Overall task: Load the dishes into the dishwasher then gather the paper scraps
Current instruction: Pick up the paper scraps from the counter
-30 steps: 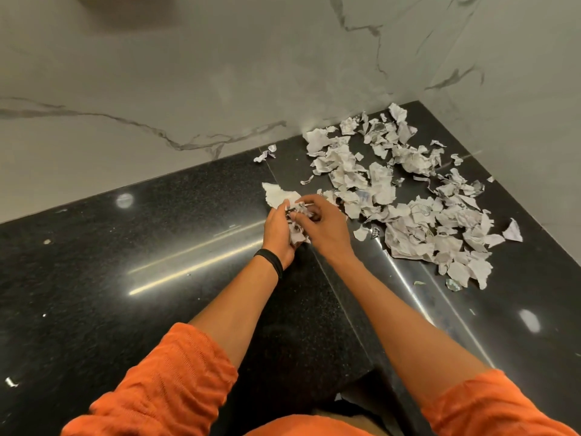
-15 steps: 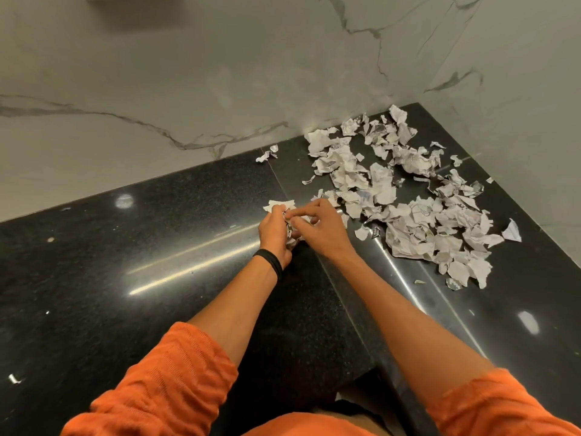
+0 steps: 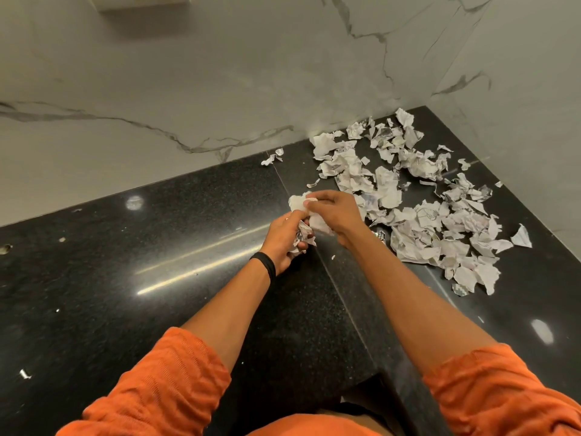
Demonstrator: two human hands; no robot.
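Observation:
A spread of torn white paper scraps (image 3: 418,196) covers the black granite counter (image 3: 157,278) toward the right corner. My left hand (image 3: 283,239) grips a crumpled wad of scraps (image 3: 301,236), its fingers curled round it. My right hand (image 3: 336,212) meets it just above and pinches a larger white scrap (image 3: 298,202) against the wad. Both hands hover at the left edge of the pile. No dishes or dishwasher are in view.
Marble walls (image 3: 220,73) close the counter at the back and right. A couple of stray scraps (image 3: 273,158) lie by the back wall. Tiny bits (image 3: 25,373) dot the counter's left part. A seam runs through the counter under my hands.
My right hand has lifted a larger white scrap off the counter and brought it onto the wad in my left hand. The pile itself has not shifted.

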